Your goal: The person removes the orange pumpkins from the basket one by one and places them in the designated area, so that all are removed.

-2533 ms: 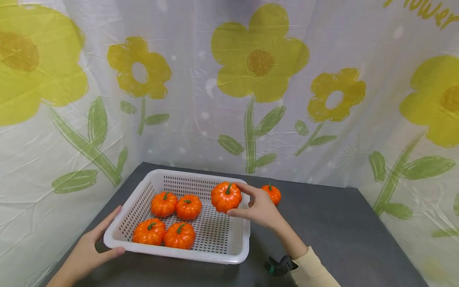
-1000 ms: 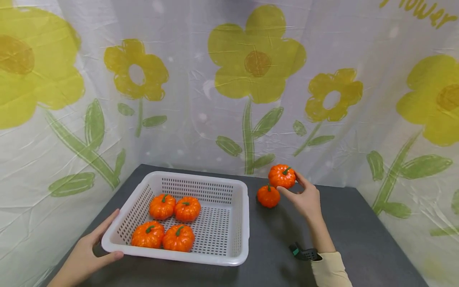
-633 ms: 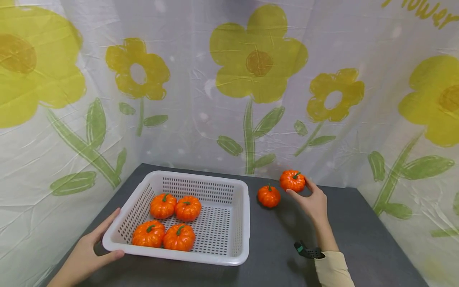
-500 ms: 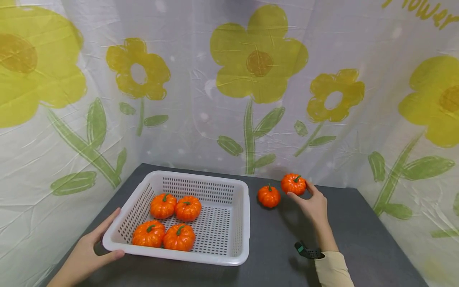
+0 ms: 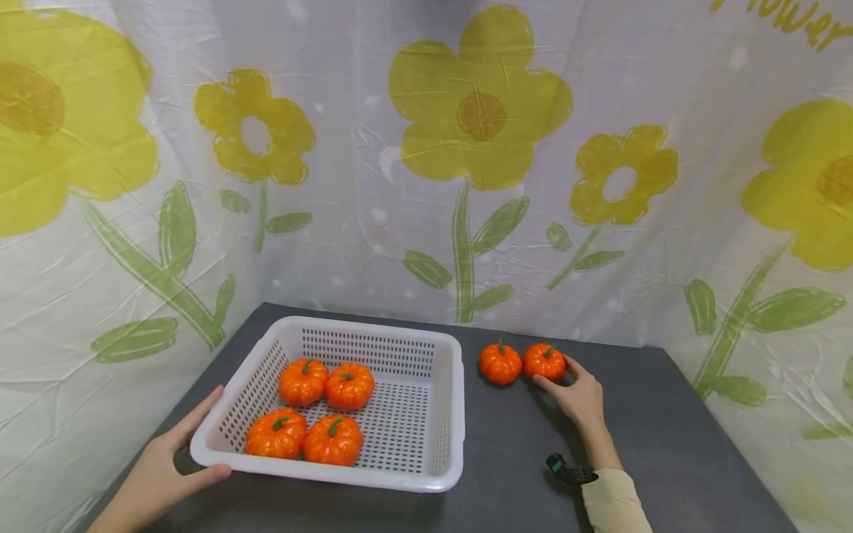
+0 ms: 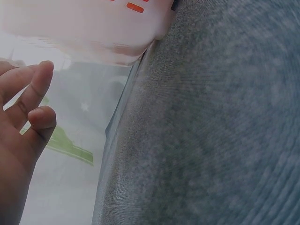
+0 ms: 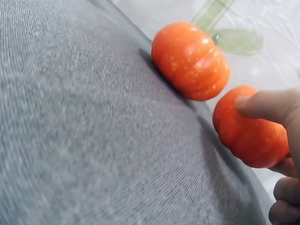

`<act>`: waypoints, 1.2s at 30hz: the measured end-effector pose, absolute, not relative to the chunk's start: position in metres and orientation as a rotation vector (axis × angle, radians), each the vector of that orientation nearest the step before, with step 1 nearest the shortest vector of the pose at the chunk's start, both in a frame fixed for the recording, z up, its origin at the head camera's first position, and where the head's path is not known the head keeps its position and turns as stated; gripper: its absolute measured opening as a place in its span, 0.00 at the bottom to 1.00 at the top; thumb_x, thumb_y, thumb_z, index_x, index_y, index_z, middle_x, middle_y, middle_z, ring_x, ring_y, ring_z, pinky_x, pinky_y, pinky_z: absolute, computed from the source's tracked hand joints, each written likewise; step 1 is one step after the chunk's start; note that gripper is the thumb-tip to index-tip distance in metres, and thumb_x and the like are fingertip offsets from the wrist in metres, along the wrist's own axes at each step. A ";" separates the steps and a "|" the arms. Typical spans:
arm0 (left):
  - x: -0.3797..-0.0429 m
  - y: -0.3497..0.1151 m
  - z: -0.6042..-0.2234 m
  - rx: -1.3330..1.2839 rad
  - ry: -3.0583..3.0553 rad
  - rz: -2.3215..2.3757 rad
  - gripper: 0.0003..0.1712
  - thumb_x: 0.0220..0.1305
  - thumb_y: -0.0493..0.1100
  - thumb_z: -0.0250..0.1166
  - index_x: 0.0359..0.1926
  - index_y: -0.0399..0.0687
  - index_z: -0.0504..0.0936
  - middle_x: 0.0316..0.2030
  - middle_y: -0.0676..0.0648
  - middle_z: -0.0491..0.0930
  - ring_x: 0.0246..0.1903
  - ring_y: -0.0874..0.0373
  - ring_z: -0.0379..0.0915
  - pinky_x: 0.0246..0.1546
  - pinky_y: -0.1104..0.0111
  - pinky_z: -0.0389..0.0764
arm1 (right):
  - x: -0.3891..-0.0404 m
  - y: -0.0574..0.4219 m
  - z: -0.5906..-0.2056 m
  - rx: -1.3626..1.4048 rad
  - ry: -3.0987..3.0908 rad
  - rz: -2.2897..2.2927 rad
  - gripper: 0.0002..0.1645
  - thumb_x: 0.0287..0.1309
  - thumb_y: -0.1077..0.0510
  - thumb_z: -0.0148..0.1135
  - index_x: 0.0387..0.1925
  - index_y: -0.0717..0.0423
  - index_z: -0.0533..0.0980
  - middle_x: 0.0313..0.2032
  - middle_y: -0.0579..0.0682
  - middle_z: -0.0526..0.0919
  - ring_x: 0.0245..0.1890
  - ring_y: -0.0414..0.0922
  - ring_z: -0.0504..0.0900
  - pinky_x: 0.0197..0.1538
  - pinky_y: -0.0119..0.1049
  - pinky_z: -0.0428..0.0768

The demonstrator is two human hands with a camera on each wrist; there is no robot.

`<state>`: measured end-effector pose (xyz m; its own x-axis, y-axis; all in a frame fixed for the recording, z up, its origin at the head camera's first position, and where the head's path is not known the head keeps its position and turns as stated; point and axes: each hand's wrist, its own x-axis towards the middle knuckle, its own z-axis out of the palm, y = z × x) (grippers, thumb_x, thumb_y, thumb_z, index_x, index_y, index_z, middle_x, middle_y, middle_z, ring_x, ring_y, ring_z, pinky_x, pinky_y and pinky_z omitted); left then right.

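Note:
My right hand (image 5: 578, 396) pinches a small orange pumpkin (image 5: 544, 362) with a green stem, low over the dark tabletop at the back. In the right wrist view, the thumb (image 7: 262, 104) lies across its side, with other fingers behind. Just left of it sits a second orange pumpkin (image 5: 500, 363). My left hand (image 5: 164, 460) is at the near left corner of a white perforated basket (image 5: 445, 414), its fingers extended along the left side and the thumb by the front rim. Several orange pumpkins (image 5: 335, 441) sit in the left part of the basket.
The dark grey table (image 5: 640, 437) ends at a back edge close behind the two pumpkins. A pale curtain (image 5: 360, 244) printed with yellow flowers hangs behind and along both sides. A black band (image 5: 570, 470) is on the right wrist.
My right hand has carried its pumpkin out from over the basket to the right, then lowered it to the table beside the other pumpkin. The left hand and basket have hardly moved.

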<state>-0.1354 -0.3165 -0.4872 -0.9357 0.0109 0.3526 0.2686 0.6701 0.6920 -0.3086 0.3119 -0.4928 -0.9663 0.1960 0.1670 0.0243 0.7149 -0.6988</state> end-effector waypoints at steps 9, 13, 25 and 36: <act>-0.137 -0.317 -0.487 -0.177 -2.612 -1.121 0.62 0.57 0.44 0.82 0.85 0.67 0.55 0.68 0.88 0.52 0.57 0.94 0.52 0.51 0.91 0.54 | -0.310 0.313 -0.501 -0.153 -2.668 1.132 0.54 0.58 0.38 0.77 0.75 0.64 0.69 0.71 0.68 0.73 0.74 0.67 0.67 0.74 0.65 0.63; -0.137 -0.317 -0.487 -0.179 -2.614 -1.125 0.62 0.57 0.44 0.81 0.85 0.67 0.55 0.69 0.86 0.53 0.57 0.94 0.52 0.51 0.92 0.54 | -0.310 0.314 -0.503 -0.152 -2.681 1.135 0.54 0.59 0.36 0.75 0.75 0.64 0.68 0.72 0.68 0.72 0.74 0.67 0.65 0.74 0.65 0.62; -0.137 -0.319 -0.486 -0.192 -2.627 -1.108 0.61 0.57 0.44 0.82 0.85 0.62 0.56 0.66 0.89 0.52 0.57 0.94 0.54 0.48 0.88 0.64 | -0.310 0.311 -0.506 -0.134 -2.729 1.092 0.57 0.61 0.33 0.71 0.77 0.65 0.66 0.73 0.69 0.69 0.74 0.69 0.66 0.73 0.67 0.63; -0.136 -0.317 -0.484 -0.209 -2.619 -1.104 0.61 0.56 0.43 0.82 0.85 0.58 0.57 0.70 0.82 0.55 0.57 0.94 0.54 0.47 0.87 0.67 | -0.308 0.313 -0.506 -0.133 -2.747 1.068 0.58 0.60 0.35 0.73 0.78 0.66 0.64 0.75 0.70 0.67 0.74 0.69 0.65 0.74 0.66 0.63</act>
